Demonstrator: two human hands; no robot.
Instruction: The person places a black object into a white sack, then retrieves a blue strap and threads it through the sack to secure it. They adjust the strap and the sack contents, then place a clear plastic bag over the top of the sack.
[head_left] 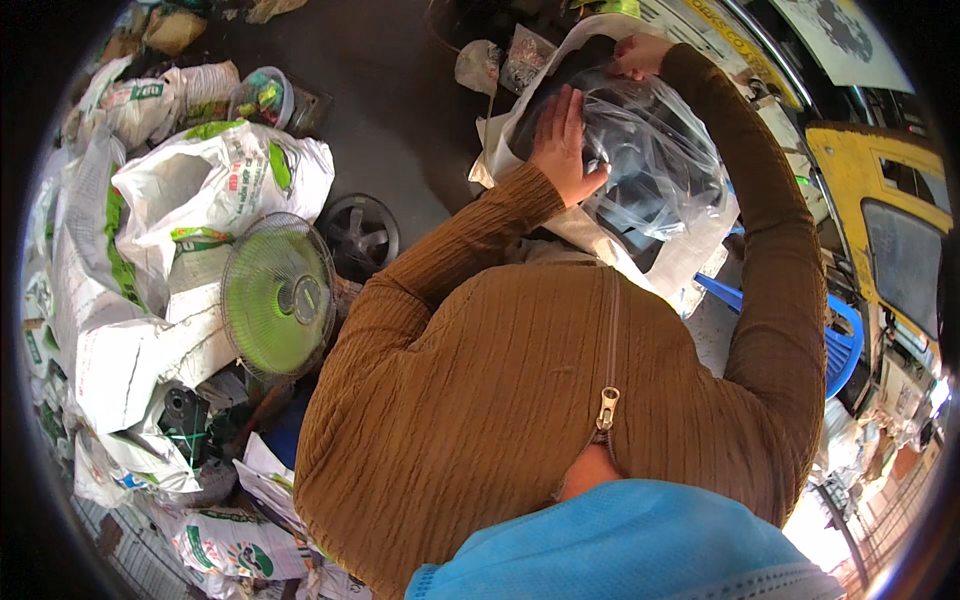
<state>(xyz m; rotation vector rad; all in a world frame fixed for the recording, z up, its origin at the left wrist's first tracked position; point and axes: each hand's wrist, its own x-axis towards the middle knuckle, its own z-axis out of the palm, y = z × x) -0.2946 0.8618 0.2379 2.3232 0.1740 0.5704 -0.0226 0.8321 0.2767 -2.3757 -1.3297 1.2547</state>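
Note:
A large white sack [697, 262] stands in front of me with its mouth spread wide. Bunched, see-through plastic film [655, 150] fills much of it, and darkness shows toward the far left of the opening. My left hand [568, 150] lies at the near left of the mouth, fingers stretched out and close together, thumb apart, holding nothing. At the far rim my right hand [640, 56] reaches in with its fingers curled down on the upper edge of the film. The fingertips are partly lost in shadow.
A green-bladed fan [278, 297] stands to my left, beside white printed sacks [220, 175] and a tub of colourful scraps [262, 98]. A dark wheel-like disc [358, 236] is on the floor. A blue plastic chair [842, 350] and yellow metal frame [850, 165] are on the right.

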